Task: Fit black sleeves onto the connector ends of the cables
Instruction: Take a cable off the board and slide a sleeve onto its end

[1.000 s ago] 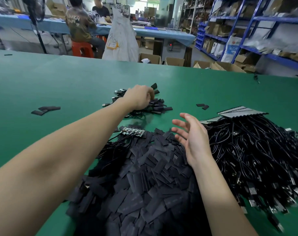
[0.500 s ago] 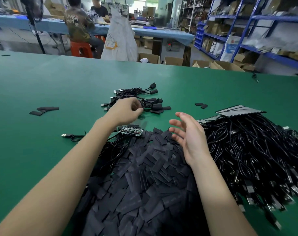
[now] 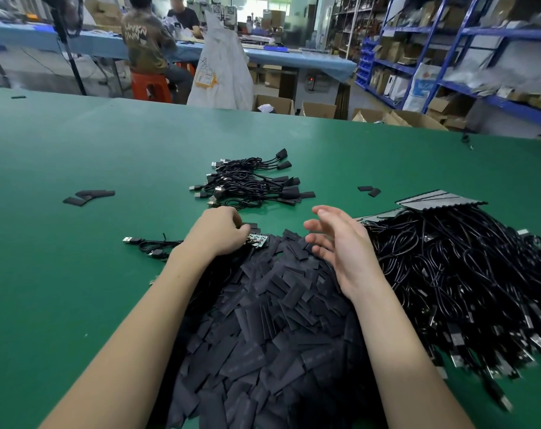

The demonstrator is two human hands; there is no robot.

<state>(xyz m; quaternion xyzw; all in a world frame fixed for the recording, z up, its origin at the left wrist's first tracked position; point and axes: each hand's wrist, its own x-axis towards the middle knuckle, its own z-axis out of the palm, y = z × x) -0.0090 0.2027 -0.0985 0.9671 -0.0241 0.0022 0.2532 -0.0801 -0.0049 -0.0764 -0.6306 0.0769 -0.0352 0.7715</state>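
The sleeve pile (image 3: 272, 329) runs off the bottom edge; the left hand's (image 3: 218, 232) fingertips are hidden.

The left hand (image 3: 218, 232) has drawn back from the small bundle of finished cables (image 3: 250, 182) farther out on the table and now sits at the far edge of the heap of black sleeves (image 3: 272, 308), fingers curled against a small circuit board (image 3: 258, 239) there; whether it grips the board is hard to tell. That bundle, earlier partly covered by the hand, now lies fully in view.
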